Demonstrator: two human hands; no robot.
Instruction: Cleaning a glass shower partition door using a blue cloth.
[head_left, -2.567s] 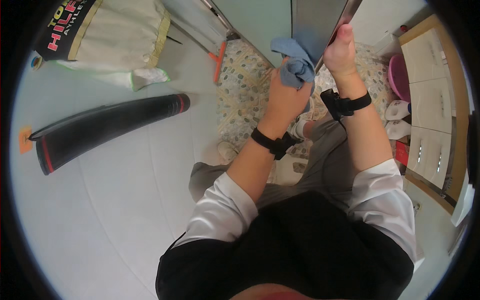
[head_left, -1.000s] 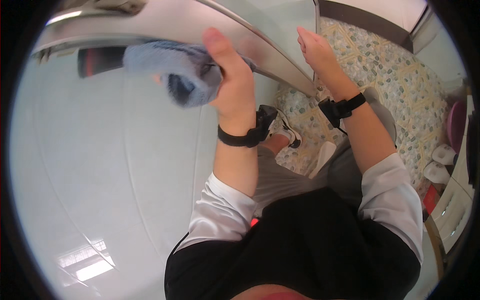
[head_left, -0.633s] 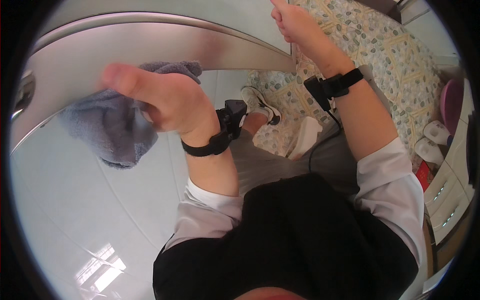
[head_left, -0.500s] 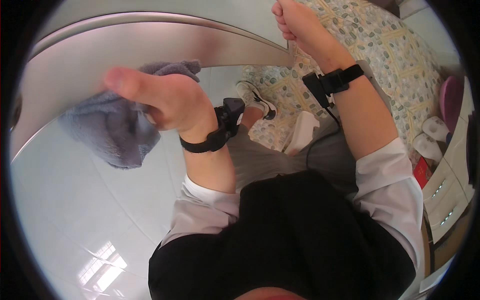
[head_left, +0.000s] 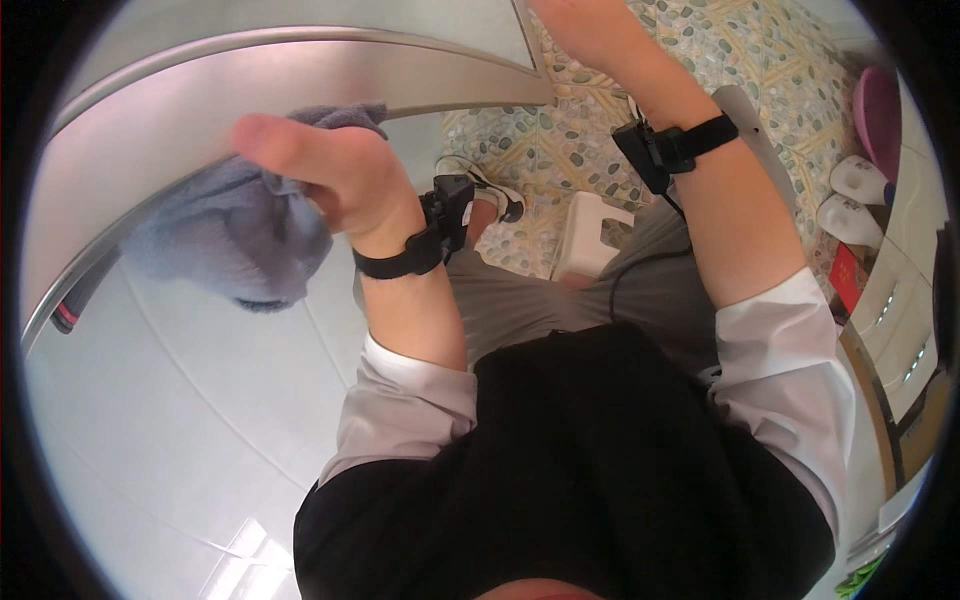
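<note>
My left hand (head_left: 345, 175) grips a grey-blue towel (head_left: 235, 235) with its thumb stretched over the top; its other fingers are hidden. The towel lies bunched at the lower edge of a pale panel with a metal trim (head_left: 290, 38), perhaps a door, and part of it hangs over the edge. At the top of the view, my right hand (head_left: 580, 30) is cut off by the frame, so its fingers are out of sight. It is close to the panel's far corner. Both wrists wear black straps with small black devices.
A white plastic stool (head_left: 585, 235) stands by my legs on the pebble-patterned floor (head_left: 690, 45). To the right are white slippers (head_left: 853, 205), a purple basin (head_left: 878, 120), a red packet (head_left: 847, 278) and pale drawers (head_left: 890, 330). Glossy white tiles (head_left: 180, 400) lie left.
The panel's corner, the stool and the floor items have shifted in view as my head moved. My right hand has gone further past the top edge. The left hand still grips the towel.
</note>
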